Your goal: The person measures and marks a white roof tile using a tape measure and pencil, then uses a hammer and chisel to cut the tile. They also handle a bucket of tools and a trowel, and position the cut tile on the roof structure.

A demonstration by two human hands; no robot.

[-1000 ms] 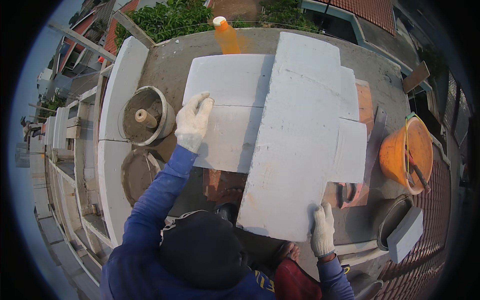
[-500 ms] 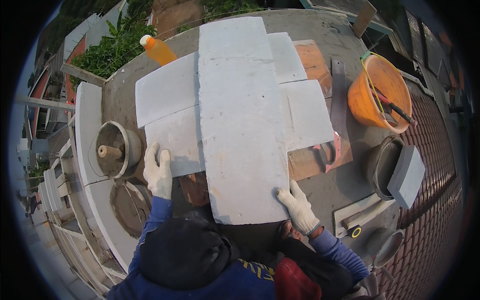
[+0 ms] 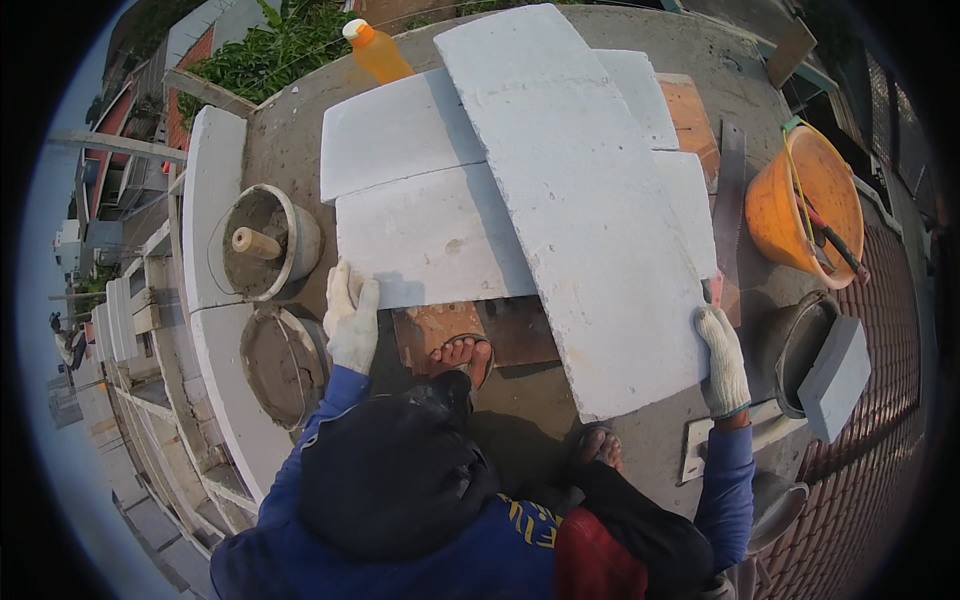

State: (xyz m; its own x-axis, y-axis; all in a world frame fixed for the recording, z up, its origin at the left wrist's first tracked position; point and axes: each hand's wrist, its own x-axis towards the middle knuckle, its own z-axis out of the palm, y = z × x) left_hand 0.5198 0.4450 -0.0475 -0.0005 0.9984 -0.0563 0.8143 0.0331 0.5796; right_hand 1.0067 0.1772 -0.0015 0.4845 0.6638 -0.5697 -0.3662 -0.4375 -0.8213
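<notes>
A long white lightweight concrete block [image 3: 600,220] lies slantwise over other blocks, its near end to the right and a faint line across its far part. My right hand [image 3: 722,360], in a white knit glove, grips its right edge by the near corner; some fingertips are hidden. Beneath it at left lie two pale blocks, a farther block [image 3: 395,135] and a nearer block [image 3: 430,235]. My gloved left hand [image 3: 351,320] is open at the nearer block's front left corner, fingers stretched out. More white blocks [image 3: 640,95] show on the right side of the stack.
Mortar-smeared buckets [image 3: 300,245] stand at left. An orange bucket [image 3: 765,205] with tools stands at right, beside a handsaw [image 3: 730,185]. A dark bucket [image 3: 785,345] and a small white block [image 3: 838,380] sit nearer. An orange bottle [image 3: 380,55] stands behind. My feet [image 3: 465,355] are close to the stack.
The long block has swung askew, its near end moving right along with my right hand. My left hand stays by the nearer block's corner. The whole view has shifted somewhat.
</notes>
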